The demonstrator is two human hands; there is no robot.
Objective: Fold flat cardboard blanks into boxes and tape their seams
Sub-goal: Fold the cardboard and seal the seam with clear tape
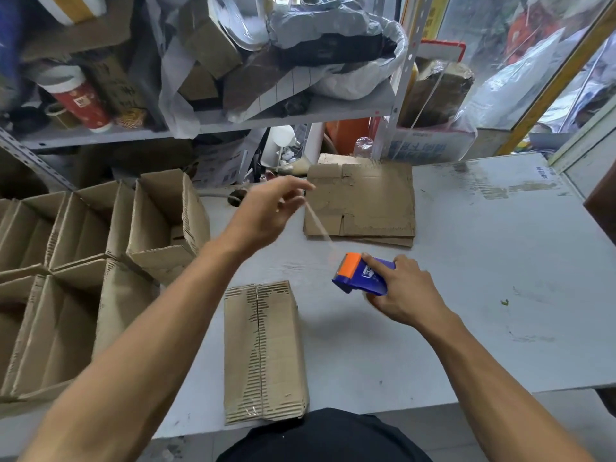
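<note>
Pulling tape: right hand grips the blue tape dispenser with the orange head, raised near mid-worktop, fingers curled over its body. Left hand is up and further back, fingertips pinching the free end of a clear tape strip that runs taut from the dispenser head to the fingers. Folded box lies at the near edge of the worktop, centre seam facing up with its flaps closed; glossy film shows at its near end, but I cannot tell how far along the seam tape runs. Flat blanks stack sits at the far edge, behind the strip. Open finished boxes are packed in rows off the left edge. Cluttered metal shelf behind.
</note>
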